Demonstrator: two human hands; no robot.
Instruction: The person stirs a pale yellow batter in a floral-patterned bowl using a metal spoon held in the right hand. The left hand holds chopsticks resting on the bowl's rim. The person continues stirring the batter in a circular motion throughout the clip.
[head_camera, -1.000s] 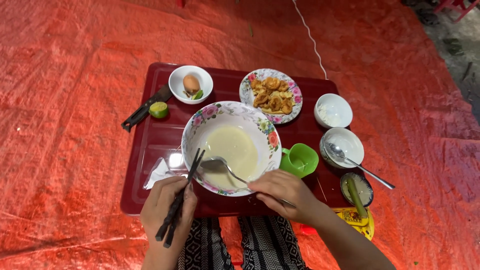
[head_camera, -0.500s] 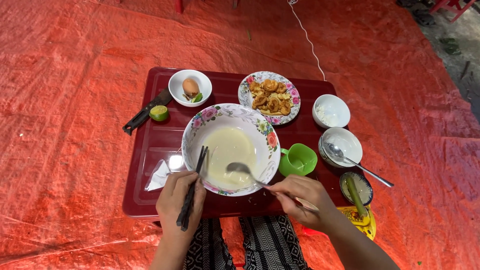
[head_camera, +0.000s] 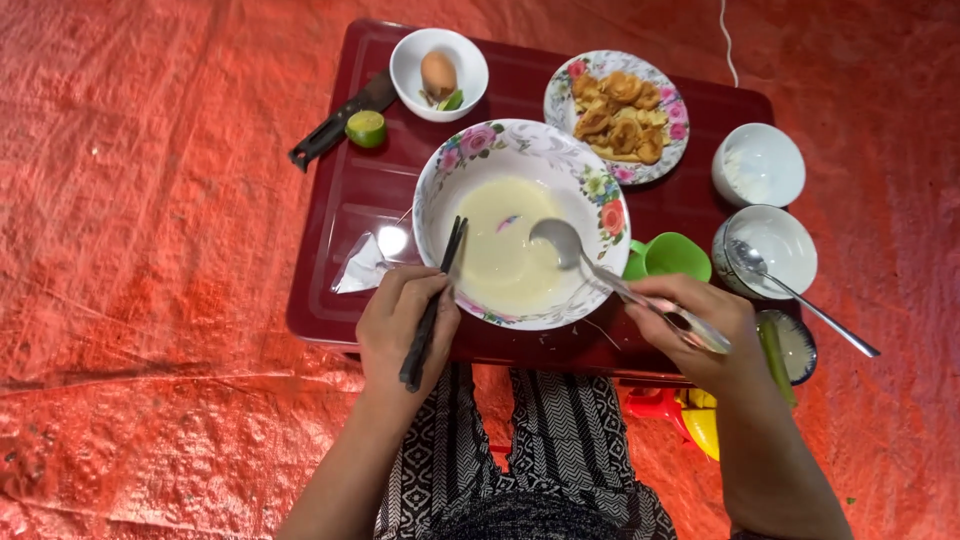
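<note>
Left hand curled around dark chopsticks, tips resting on the near rim of the large floral bowl just beyond the knuckles. Right hand pinched shut on the handle of a metal spoon, its scoop lifted above the pale liquid, left of the fingers. Green cup just beyond the right hand; small bowl with second spoon to its right. Farther off: plate of fried pieces, bowl holding an egg, halved lime, knife. Against half a second ago: both hands held in similar grips, chopstick tips now nearer the rim.
</note>
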